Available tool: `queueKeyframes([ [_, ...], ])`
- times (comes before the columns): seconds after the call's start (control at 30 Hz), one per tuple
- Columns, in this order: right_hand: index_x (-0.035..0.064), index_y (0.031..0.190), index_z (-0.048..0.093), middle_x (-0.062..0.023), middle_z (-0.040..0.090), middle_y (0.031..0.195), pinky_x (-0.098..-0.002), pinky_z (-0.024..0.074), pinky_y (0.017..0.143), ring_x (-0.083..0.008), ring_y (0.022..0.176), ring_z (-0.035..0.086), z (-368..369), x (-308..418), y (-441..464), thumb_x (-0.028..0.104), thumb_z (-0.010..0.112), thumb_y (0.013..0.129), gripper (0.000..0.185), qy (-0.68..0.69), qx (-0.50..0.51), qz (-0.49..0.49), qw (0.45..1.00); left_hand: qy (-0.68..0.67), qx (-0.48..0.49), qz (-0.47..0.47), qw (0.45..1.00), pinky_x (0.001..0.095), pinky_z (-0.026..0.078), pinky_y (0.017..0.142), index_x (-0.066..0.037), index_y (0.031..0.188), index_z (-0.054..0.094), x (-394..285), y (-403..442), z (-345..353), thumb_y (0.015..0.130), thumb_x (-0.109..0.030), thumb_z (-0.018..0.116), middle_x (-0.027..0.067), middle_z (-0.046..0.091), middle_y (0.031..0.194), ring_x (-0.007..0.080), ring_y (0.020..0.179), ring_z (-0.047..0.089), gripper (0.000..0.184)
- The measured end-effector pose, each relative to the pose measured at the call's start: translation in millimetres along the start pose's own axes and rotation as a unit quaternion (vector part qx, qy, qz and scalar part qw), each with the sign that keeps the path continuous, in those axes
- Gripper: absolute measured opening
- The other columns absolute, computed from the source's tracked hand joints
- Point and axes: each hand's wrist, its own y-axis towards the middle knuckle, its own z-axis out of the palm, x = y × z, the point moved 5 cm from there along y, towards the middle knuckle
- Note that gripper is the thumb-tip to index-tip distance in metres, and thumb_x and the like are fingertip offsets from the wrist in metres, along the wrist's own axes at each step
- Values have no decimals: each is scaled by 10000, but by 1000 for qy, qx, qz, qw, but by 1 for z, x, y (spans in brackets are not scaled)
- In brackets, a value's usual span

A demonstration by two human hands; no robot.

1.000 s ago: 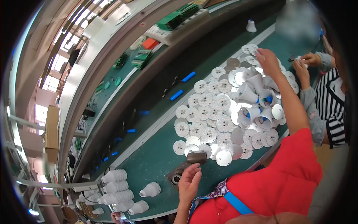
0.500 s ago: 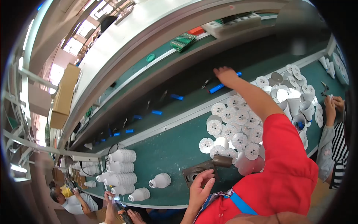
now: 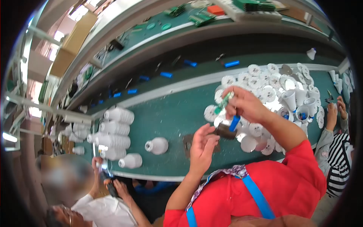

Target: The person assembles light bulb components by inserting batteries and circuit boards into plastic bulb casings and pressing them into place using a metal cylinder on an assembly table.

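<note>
My right hand (image 3: pixel 247 106) is closed on a small green circuit board (image 3: pixel 225 101), with a blue cylinder (image 3: pixel 235 123) hanging just below the fingers. My left hand (image 3: pixel 203 145) is raised beside it with bent fingers apart, holding nothing visible. Below and behind the left hand lies a dark metal block (image 3: pixel 188 143); a brown cylinder (image 3: pixel 226 131) sits to its right, partly hidden by the hands. Round white discs with small components (image 3: pixel 269 94) are heaped past my right hand, with white cone-shaped cups (image 3: pixel 289 99) among them.
Stacked white bulb housings (image 3: pixel 113 128) stand at the left, with single housings (image 3: pixel 157 145) nearer. Blue cylinders (image 3: pixel 166 75) with wired parts lie along the dark belt (image 3: pixel 204 49). One person at lower left holds a power tool (image 3: pixel 109 184); another person's hands (image 3: pixel 332 113) are at the right.
My right hand has come back from the belt, now with the green board and blue cylinder. My left hand has risen from the metal block. The view has turned.
</note>
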Motion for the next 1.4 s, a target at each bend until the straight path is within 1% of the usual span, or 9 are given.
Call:
queueKeyframes([
  [0.2,41,1075,468,-24,530,704,-244,438,609,-107,610,523,71,-58,-40,138,401,925,191,-67,108,68,990,139,-52,34,988,215,436,675,11,849,557,-9,-41,-32,926,-116,482,39,591,732,76,698,548,167],
  [0.47,21,897,536,-58,616,728,-229,456,581,-97,646,577,100,-76,-56,168,443,938,179,-162,179,65,968,251,-104,109,956,250,437,706,-1,904,557,-29,-74,-93,825,-53,580,66,591,865,117,784,557,96],
  [0.53,28,892,533,-62,615,723,-227,444,567,-94,625,568,98,-83,-54,182,439,941,187,-94,143,87,981,419,-286,319,800,296,418,824,-11,1058,532,-46,-74,-127,795,-83,615,105,553,1054,181,949,535,284],
  [0.6,36,890,530,-68,614,719,-226,429,548,-90,600,554,94,-90,-51,202,433,946,200,-14,82,102,991,524,-361,265,724,332,383,903,-15,1203,464,-57,-64,-145,774,-115,636,136,494,1178,240,1061,491,473],
  [0.7,43,896,523,-68,607,705,-227,407,527,-87,565,527,96,-90,-48,238,420,952,228,-34,68,113,991,535,-222,172,797,386,364,943,-9,1233,447,-27,-39,-194,782,-128,624,182,498,1184,356,1086,480,499],
  [0.87,38,893,519,-55,596,703,-234,410,527,-101,557,518,102,-100,-33,263,423,949,251,36,52,130,990,223,-267,108,931,261,421,864,-4,1204,460,-33,-43,-199,856,-34,548,90,549,1107,149,1024,528,360],
  [0.97,33,895,524,-49,594,709,-242,420,534,-106,562,520,111,-106,-23,267,427,947,259,82,38,148,985,371,-246,112,889,262,427,854,5,1208,452,-32,-46,-205,861,-33,545,90,561,1076,144,992,538,361],
  [1.13,22,920,537,-41,604,724,-243,434,530,-97,580,532,111,-98,-17,263,443,941,259,-32,51,113,992,105,-311,184,926,310,396,932,-11,1282,373,-58,-67,-185,884,-12,491,131,485,1214,187,1097,483,416],
  [1.4,40,911,616,8,594,725,-203,412,513,-45,600,508,111,-87,-31,178,513,896,173,-173,47,51,983,-74,-138,160,975,356,412,950,-28,1294,348,-14,-71,-96,872,-32,538,177,458,1268,233,1121,492,463],
])
